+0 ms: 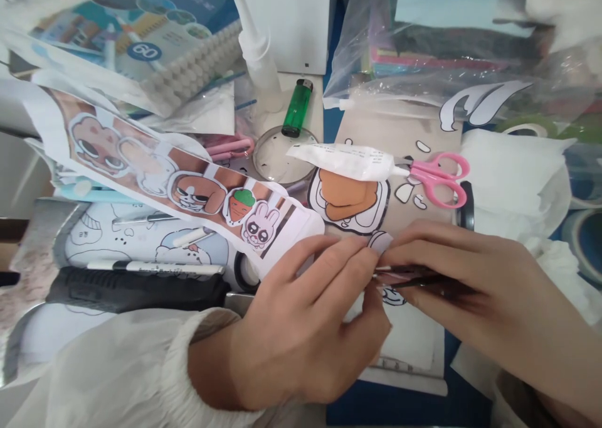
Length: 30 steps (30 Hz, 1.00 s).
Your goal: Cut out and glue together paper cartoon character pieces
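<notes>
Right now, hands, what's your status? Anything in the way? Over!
Left hand close beside right hand, grip unclear. Right hand holding dark slim thing. Small white paper piece between them. White tube and pink scissors beyond, not between hands.

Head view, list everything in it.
Picture strip: one, multicoloured, left
Printed pack: one, mostly blue, upper left
Bottle: one, white, top centre
Lighter: one, green, upper centre
Tube: one, white, centre
Large cutout: one, orange, centre
Scissors: one, pink handles, right
Plastic bag: one, clear, upper right
Tissues: uncounted, white, right
Pens: uncounted, white, left
Long object: one, black, lower left
Thin item: one, dark, lower right
Left hand: one, bare, lower centre
Right hand: one, bare, lower right
</notes>
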### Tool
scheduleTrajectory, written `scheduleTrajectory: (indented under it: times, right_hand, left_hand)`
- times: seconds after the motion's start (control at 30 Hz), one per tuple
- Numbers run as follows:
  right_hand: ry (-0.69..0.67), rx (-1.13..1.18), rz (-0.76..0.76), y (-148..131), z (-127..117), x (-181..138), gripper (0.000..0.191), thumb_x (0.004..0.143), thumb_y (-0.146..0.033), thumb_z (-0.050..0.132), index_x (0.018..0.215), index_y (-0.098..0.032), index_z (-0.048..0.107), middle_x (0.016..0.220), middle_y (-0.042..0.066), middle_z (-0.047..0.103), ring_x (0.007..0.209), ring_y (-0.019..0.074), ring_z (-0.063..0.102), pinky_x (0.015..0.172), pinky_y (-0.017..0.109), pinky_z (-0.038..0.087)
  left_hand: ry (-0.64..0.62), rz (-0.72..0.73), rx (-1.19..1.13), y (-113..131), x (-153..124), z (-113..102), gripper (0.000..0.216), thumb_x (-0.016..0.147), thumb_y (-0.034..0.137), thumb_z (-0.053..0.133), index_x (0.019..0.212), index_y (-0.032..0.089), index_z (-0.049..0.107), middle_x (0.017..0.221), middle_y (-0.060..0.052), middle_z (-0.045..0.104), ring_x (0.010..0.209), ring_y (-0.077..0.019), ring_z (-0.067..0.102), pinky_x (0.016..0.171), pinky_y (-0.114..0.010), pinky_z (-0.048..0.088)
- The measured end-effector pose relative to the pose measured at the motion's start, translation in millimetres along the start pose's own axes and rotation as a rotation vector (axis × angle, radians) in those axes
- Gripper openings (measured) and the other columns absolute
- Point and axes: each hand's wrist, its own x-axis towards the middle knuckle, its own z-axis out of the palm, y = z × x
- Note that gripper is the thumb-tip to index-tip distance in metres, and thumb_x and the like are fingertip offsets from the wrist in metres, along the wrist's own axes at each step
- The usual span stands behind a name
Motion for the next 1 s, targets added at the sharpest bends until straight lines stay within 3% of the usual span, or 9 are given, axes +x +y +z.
scheduleTrajectory:
  times: [0.6, 0.8, 1.0]
  right_hand:
    - [0.016, 0.074, 0.034, -1.1, 2.6, 0.2, 0.020, 0.081, -0.008, 0.051, 0.087, -0.026, 0.057, 0.085, -0.007, 0.064, 0.071, 0.0066, 0.061, 0.061, 0.016, 0.046]
    - [0.020, 0.081, 0.067, -2.2, 3.5, 2.2, 0.018, 0.082, -0.010, 0.052, 0.086, -0.027, 0.058, 0.084, -0.007, 0.066, 0.072, 0.0079, 0.063, 0.061, 0.016, 0.047]
    - [0.088, 0.081, 0.192, -10.8, 7.8, -5.0, 0.011, 0.082, -0.018, 0.058, 0.082, -0.028, 0.062, 0.076, -0.006, 0.067, 0.063, 0.0101, 0.064, 0.050, 0.015, 0.048]
  left_hand:
    - [-0.041, -0.031, 0.017, 4.5, -0.3, -0.2, 0.004, 0.074, 0.021, 0.070, 0.073, 0.018, 0.070, 0.105, -0.012, 0.072, 0.105, -0.0257, 0.065, 0.094, -0.040, 0.050]
    - [-0.042, -0.056, 0.099, 14.6, -4.2, -2.4, 0.011, 0.080, 0.018, 0.067, 0.089, 0.016, 0.073, 0.108, -0.010, 0.071, 0.108, -0.0244, 0.064, 0.098, -0.038, 0.049]
    - [-0.029, -0.041, 0.109, 18.0, -12.2, -8.0, 0.015, 0.086, 0.016, 0.060, 0.095, 0.013, 0.071, 0.107, -0.009, 0.072, 0.104, -0.0220, 0.066, 0.097, -0.037, 0.051]
